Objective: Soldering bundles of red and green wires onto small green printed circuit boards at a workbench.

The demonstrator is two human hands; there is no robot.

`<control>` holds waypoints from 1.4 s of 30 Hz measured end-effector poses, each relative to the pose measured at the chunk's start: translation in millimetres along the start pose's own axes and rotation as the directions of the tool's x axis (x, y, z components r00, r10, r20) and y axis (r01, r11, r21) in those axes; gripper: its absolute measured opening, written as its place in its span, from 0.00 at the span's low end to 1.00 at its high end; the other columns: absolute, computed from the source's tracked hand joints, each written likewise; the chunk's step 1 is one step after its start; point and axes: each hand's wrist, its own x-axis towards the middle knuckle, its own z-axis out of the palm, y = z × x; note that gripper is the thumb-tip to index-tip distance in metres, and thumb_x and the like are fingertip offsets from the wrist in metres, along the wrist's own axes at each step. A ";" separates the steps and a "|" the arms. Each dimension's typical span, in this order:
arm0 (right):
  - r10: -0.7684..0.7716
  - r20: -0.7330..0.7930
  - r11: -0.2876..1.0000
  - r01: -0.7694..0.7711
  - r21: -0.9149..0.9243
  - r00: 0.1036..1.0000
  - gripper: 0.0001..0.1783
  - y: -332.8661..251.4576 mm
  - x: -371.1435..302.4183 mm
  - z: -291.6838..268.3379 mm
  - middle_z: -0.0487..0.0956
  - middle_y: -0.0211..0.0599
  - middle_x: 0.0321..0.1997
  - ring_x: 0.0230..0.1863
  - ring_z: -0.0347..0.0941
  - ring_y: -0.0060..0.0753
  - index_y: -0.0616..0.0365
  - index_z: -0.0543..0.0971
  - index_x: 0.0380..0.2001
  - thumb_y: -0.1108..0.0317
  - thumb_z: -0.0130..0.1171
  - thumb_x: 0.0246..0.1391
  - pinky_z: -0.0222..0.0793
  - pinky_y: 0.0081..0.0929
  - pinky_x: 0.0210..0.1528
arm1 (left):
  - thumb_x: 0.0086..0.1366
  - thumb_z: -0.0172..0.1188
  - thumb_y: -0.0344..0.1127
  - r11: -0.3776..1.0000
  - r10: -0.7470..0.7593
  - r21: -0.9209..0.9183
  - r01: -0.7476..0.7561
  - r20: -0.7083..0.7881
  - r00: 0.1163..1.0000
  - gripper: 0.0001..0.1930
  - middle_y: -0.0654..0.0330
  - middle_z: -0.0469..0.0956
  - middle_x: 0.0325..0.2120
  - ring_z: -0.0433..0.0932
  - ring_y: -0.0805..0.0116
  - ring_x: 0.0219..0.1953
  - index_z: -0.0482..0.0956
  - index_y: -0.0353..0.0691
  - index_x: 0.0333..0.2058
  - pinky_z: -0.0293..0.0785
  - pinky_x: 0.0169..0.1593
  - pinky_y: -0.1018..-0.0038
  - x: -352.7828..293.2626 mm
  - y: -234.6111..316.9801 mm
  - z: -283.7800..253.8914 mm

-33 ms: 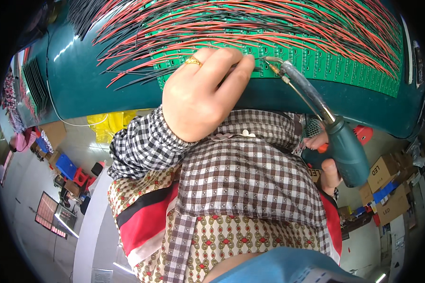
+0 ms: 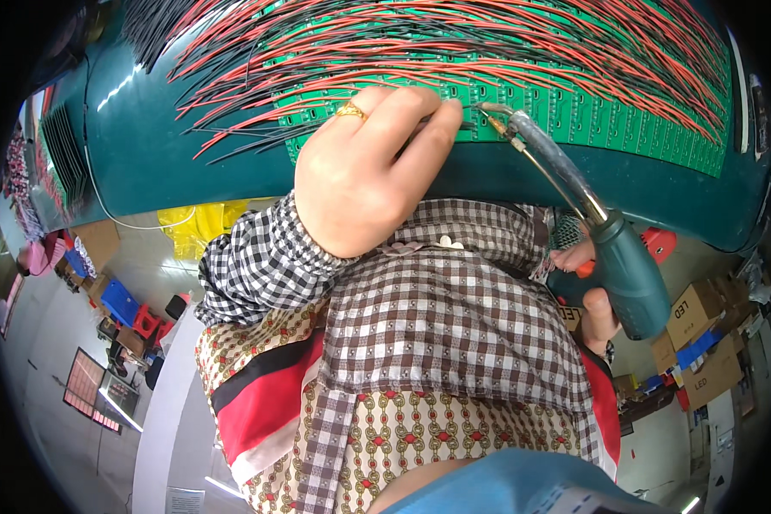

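Note:
My left hand (image 2: 360, 184), a gold ring on one finger, is closed in a pinch at the near edge of a green circuit board panel (image 2: 608, 124). A thin black wire (image 2: 257, 140) runs under that hand toward the pinch; the fingers hide most of it. My right hand (image 2: 600, 319) is wrapped round the green handle of a soldering iron (image 2: 632, 278). A thin tube runs along the iron's metal shaft to a brass nozzle. Its tip meets the panel just right of my left fingertips. Rows of red and black wires (image 2: 420, 53) lie across the panel.
The panel lies on a dark green tabletop (image 2: 163, 171) with a curved near edge. A bundle of black wires (image 2: 158, 30) is at the far left, beside a white cable (image 2: 103, 201). A yellow bag (image 2: 201, 227) is below the table; cardboard boxes (image 2: 711, 373) stand at the right.

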 end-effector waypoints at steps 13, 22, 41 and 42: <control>0.053 -0.052 0.998 -0.055 -0.033 0.997 0.48 -5.0 0.8 2.2 0.73 0.40 0.32 0.34 0.73 0.37 0.76 0.64 0.52 0.39 0.61 0.45 0.73 0.38 0.42 | 0.41 0.62 0.19 1.000 -0.011 -0.012 0.011 -0.008 1.000 0.19 0.59 0.75 0.30 0.75 0.66 0.28 0.81 0.35 0.37 0.71 0.28 0.75 2.4 1.7 2.1; 0.018 -0.050 0.997 -0.021 -0.075 0.999 0.51 -6.8 4.1 -3.5 0.74 0.42 0.33 0.35 0.74 0.37 0.79 0.62 0.53 0.37 0.59 0.44 0.72 0.35 0.43 | 0.41 0.62 0.19 1.000 -0.010 -0.008 0.010 -0.002 1.000 0.19 0.59 0.75 0.30 0.75 0.66 0.28 0.81 0.34 0.37 0.71 0.29 0.74 2.8 1.9 2.1; 0.067 -0.077 0.995 -0.072 -0.069 0.995 0.42 -9.7 3.5 3.9 0.71 0.39 0.28 0.31 0.73 0.36 0.72 0.69 0.39 0.36 0.60 0.44 0.72 0.41 0.47 | 0.41 0.62 0.19 1.000 -0.009 -0.010 0.009 0.001 1.000 0.19 0.59 0.75 0.30 0.76 0.65 0.29 0.81 0.35 0.37 0.72 0.29 0.75 3.6 1.5 1.7; 0.067 -0.075 0.995 -0.073 -0.069 0.995 0.42 -9.7 3.5 3.2 0.71 0.39 0.28 0.31 0.73 0.36 0.72 0.69 0.39 0.36 0.60 0.44 0.72 0.41 0.47 | 0.41 0.62 0.19 1.000 -0.011 -0.009 0.011 0.001 1.000 0.19 0.59 0.75 0.30 0.76 0.65 0.29 0.81 0.35 0.37 0.72 0.29 0.75 3.2 1.6 1.7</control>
